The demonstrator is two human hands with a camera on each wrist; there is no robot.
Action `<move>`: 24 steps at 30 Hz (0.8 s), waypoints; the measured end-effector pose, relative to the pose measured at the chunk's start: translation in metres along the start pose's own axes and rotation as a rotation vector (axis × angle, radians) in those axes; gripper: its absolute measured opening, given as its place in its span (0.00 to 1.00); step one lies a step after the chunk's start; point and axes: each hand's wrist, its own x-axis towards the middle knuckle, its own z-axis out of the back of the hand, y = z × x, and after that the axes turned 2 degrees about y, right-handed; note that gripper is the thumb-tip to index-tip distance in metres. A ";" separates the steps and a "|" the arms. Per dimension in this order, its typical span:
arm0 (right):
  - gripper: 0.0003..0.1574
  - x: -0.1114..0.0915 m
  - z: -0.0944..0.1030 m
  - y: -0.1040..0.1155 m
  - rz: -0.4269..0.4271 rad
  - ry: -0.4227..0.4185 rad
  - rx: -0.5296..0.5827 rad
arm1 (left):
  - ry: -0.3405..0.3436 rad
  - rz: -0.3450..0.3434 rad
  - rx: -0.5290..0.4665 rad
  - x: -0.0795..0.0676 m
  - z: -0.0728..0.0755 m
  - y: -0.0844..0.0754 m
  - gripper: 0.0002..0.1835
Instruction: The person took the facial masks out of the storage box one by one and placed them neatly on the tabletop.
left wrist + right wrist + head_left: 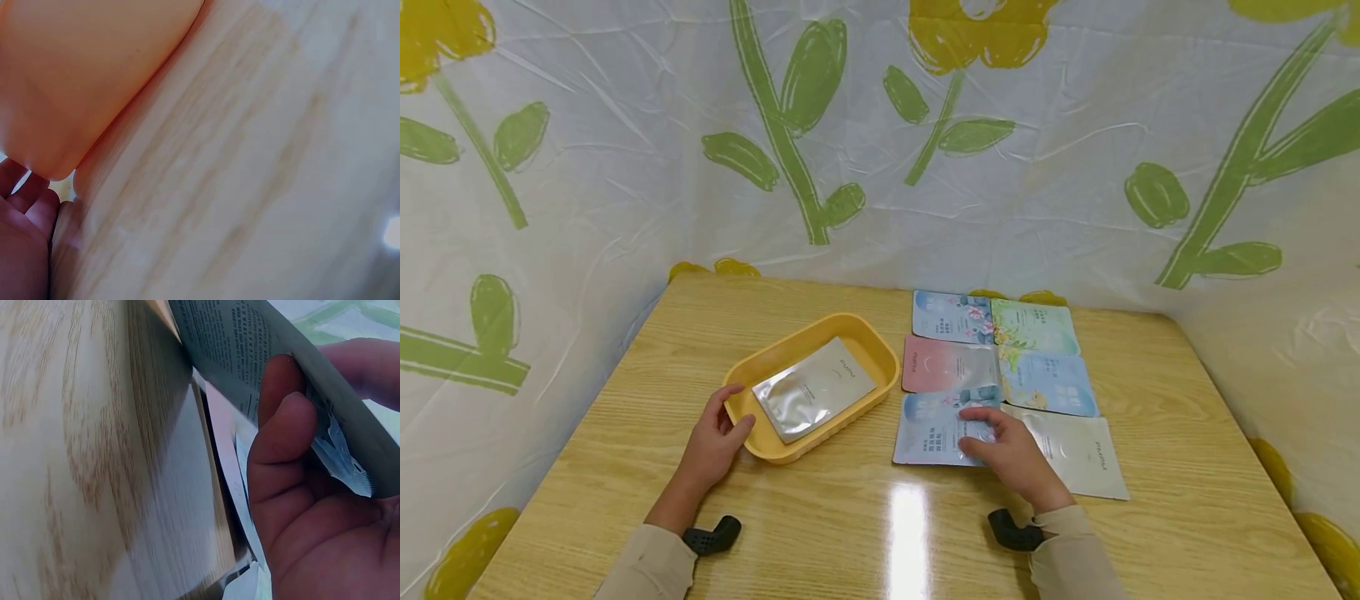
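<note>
My left hand (pixel 711 442) grips the near left end of a yellow plastic tray (pixel 842 422), its thumb over the rim. In the left wrist view, the fingers of that hand (pixel 25 250) curl at the tray's corner. A silver face mask packet (pixel 816 387) lies inside the tray. My right hand (pixel 1015 458) pinches a light blue face mask packet (pixel 932 429) by its right side. Seen from the right wrist, this packet (pixel 231 350) is tilted up off the table, with its printed back showing and the fingertips against it.
Right of the tray, two columns of packets lie on the wooden table (pixel 812 533): a blue floral one (pixel 947 317), a pink and silver one (pixel 951 367), a green one (pixel 1037 329), a blue one (pixel 1052 383) and a pale silver one (pixel 1078 454). A flowered curtain (pixel 1000 208) surrounds the table.
</note>
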 end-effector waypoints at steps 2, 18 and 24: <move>0.26 0.000 0.000 0.001 -0.004 -0.001 -0.017 | -0.001 -0.002 -0.001 0.000 0.000 0.000 0.28; 0.27 -0.001 0.003 0.006 -0.048 -0.019 -0.235 | -0.001 0.009 0.009 0.000 0.000 -0.002 0.28; 0.26 -0.005 0.006 0.010 -0.046 -0.049 -0.354 | -0.004 0.004 0.016 0.000 0.000 -0.001 0.28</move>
